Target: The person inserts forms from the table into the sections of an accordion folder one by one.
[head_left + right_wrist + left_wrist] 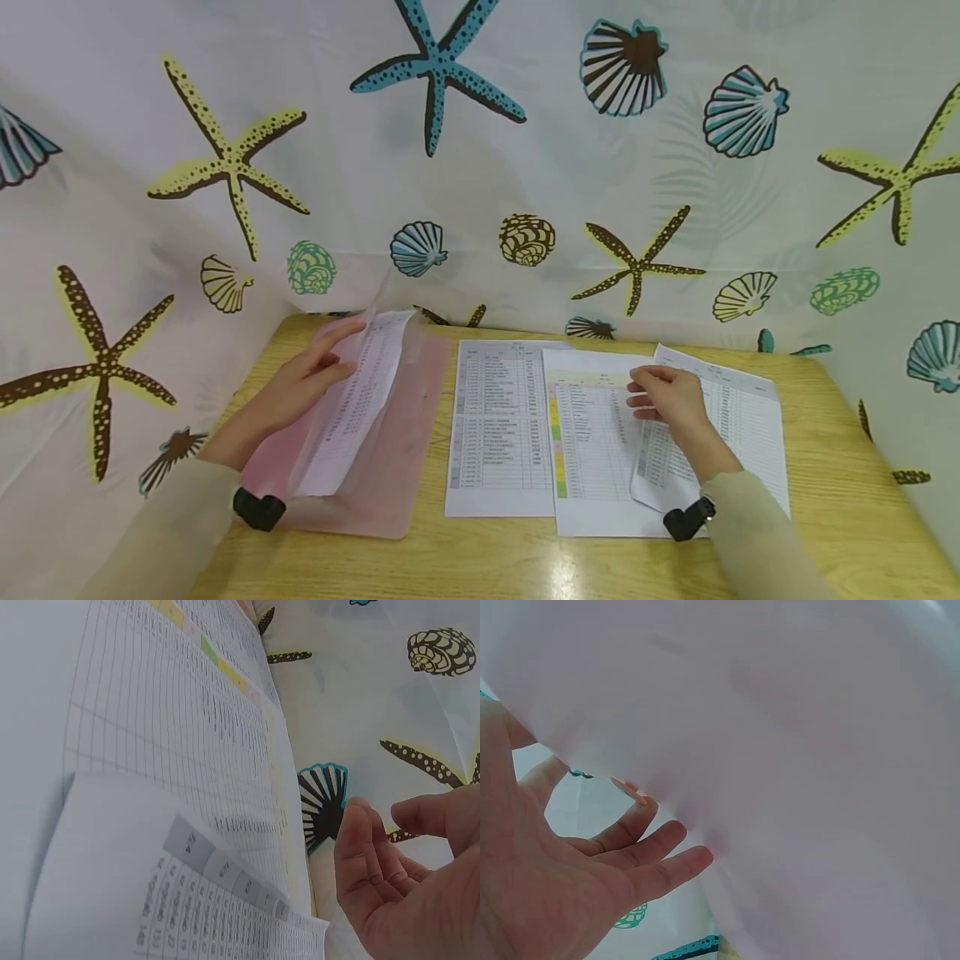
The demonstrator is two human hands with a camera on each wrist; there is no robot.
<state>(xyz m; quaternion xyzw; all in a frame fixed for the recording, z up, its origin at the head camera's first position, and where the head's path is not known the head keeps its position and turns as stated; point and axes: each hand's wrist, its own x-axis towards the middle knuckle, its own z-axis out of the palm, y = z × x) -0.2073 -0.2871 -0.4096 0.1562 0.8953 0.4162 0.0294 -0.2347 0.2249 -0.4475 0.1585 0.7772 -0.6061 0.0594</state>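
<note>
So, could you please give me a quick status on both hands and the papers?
Left hand holds pink folder open, sheet inside. Right hand lifts the rightmost sheet. Two more sheets flat between; nothing in the way.

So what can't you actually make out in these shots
- Print on the sheets: too small in the head view, blurred in the right wrist view.
- Sheet inside the pink folder: lower part veiled by its cover; the cover fills the left wrist view.
- Right hand: head view hides its fingertips, so grip on the rightmost sheet is unclear.
- Left hand: its palm faces away in the head view.
</note>
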